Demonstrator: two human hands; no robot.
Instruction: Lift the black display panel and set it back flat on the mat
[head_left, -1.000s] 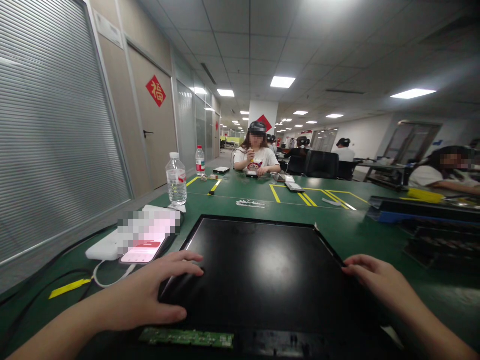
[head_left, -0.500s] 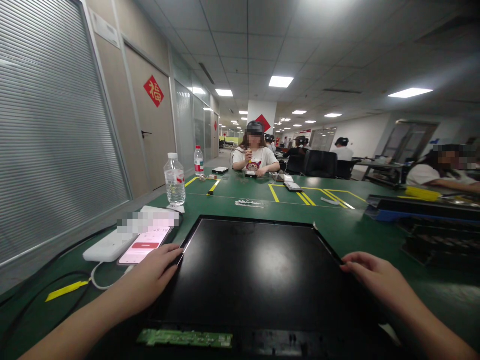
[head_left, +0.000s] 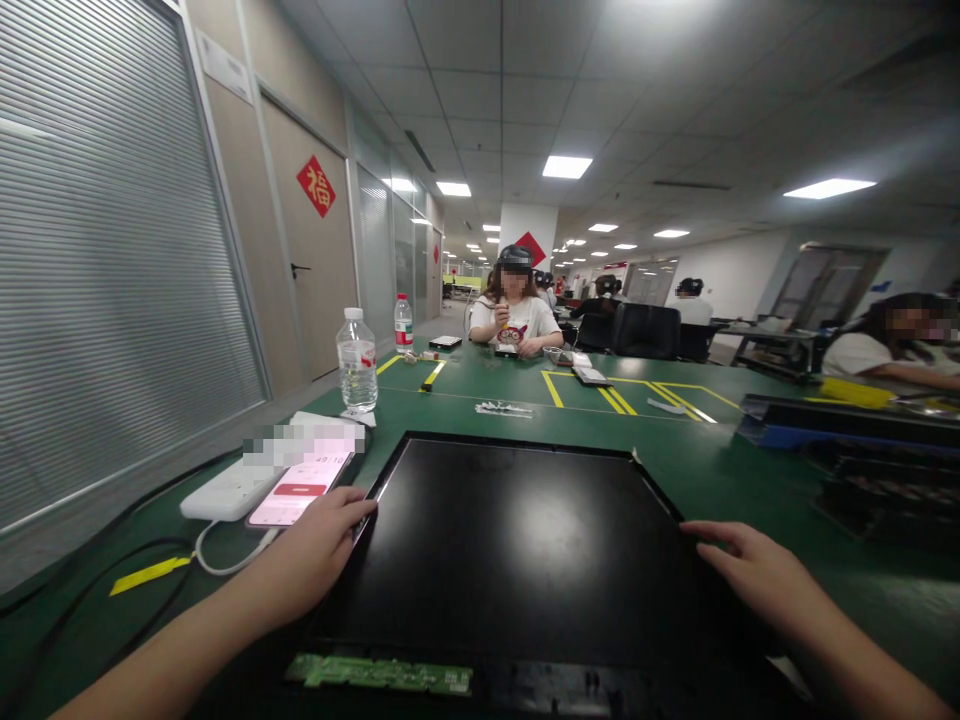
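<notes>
A black flat display panel lies face up in front of me, with a narrow green circuit board along its near edge. My left hand is closed on the panel's left edge, its fingertips on the frame and partly hidden. At the right edge, my right hand has its index finger stretched out to the frame. The thumb is apart from that finger, and nothing shows between them.
Left of the panel lie a lit phone, a white box and cables. A water bottle stands behind them. Black trays are stacked on the right of the green table. A co-worker sits opposite.
My right hand's fingers have loosened, and the thumb has come away from the index finger at the panel's edge. The view has shifted slightly; the left hand stays at its edge.
</notes>
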